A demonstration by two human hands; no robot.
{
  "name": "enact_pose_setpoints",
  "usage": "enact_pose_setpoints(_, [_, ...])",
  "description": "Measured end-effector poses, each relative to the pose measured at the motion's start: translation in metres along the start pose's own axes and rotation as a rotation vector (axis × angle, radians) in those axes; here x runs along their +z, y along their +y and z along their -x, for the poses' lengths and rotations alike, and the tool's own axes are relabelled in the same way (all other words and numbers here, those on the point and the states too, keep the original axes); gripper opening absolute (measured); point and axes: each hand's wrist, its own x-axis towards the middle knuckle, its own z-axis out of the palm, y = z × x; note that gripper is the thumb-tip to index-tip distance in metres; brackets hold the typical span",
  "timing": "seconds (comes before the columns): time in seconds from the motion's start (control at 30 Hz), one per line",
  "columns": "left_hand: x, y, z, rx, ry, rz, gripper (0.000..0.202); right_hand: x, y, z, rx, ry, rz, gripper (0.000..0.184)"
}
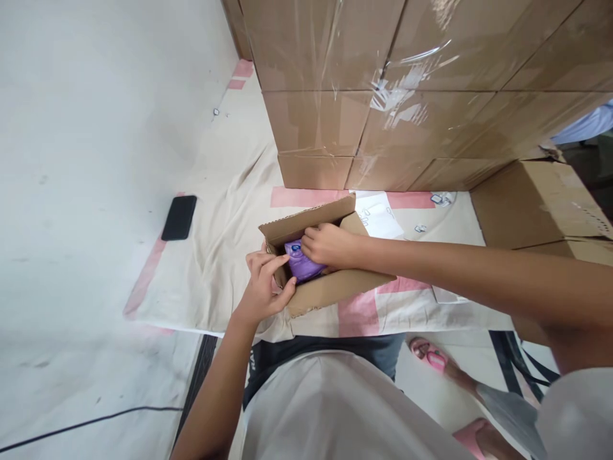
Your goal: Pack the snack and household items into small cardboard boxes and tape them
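Note:
A small open cardboard box (335, 287) lies tilted on a white and pink sheet (215, 255) on the floor. Inside it sits a purple packet (301, 263). My right hand (328, 246) reaches into the box from the right, fingers curled over the packet's top. My left hand (263, 284) is at the box's left end, fingers bent around the flap edge, fingertips near the packet.
A black phone (179, 217) lies on the floor to the left. A wall of stacked, film-wrapped cartons (407, 89) stands behind the box. Another open carton (536, 204) sits at right. A cable (86, 421) runs across the floor near left. Pink sandals (433, 354) show below.

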Motion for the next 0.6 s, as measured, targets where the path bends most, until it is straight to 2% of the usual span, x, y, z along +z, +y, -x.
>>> enact_pose_setpoints(0.1, [-0.002,-0.004,0.004,-0.03,-0.005,0.004,0.053,0.004,-0.004,-0.008,0.055,-0.065,-0.043,0.051])
enact_pose_setpoints(0.17, [-0.002,-0.009,0.009,-0.069,0.005,0.023,0.055,-0.004,-0.001,0.003,0.085,-0.079,-0.112,0.06])
enact_pose_setpoints(0.2, [-0.001,-0.012,0.012,-0.083,0.006,0.036,0.057,-0.01,0.002,0.016,0.102,-0.042,-0.186,0.06])
enact_pose_setpoints(0.27, [0.004,-0.021,0.019,-0.081,0.003,0.1,0.066,-0.023,0.009,0.053,0.187,0.14,-0.384,0.049])
enact_pose_setpoints(0.3, [0.007,-0.025,0.022,-0.069,-0.012,0.155,0.073,-0.027,0.011,0.075,0.259,0.279,-0.476,0.042])
enact_pose_setpoints(0.37, [0.013,-0.033,0.025,-0.027,-0.094,0.275,0.092,-0.024,0.013,0.118,0.413,0.502,-0.591,0.037])
enact_pose_setpoints(0.4, [0.016,-0.036,0.026,-0.008,-0.144,0.318,0.101,-0.016,0.011,0.136,0.45,0.562,-0.632,0.036])
enact_pose_setpoints(0.47, [0.019,-0.039,0.025,0.018,-0.2,0.355,0.112,0.01,0.002,0.159,0.445,0.598,-0.717,0.04])
enact_pose_setpoints(0.53, [0.021,-0.037,0.022,-0.007,-0.177,0.374,0.115,0.043,-0.013,0.161,0.442,0.606,-0.787,0.048])
enact_pose_setpoints(0.6, [0.023,-0.032,0.018,-0.13,-0.108,0.391,0.1,0.073,-0.033,0.147,0.482,0.658,-0.825,0.059])
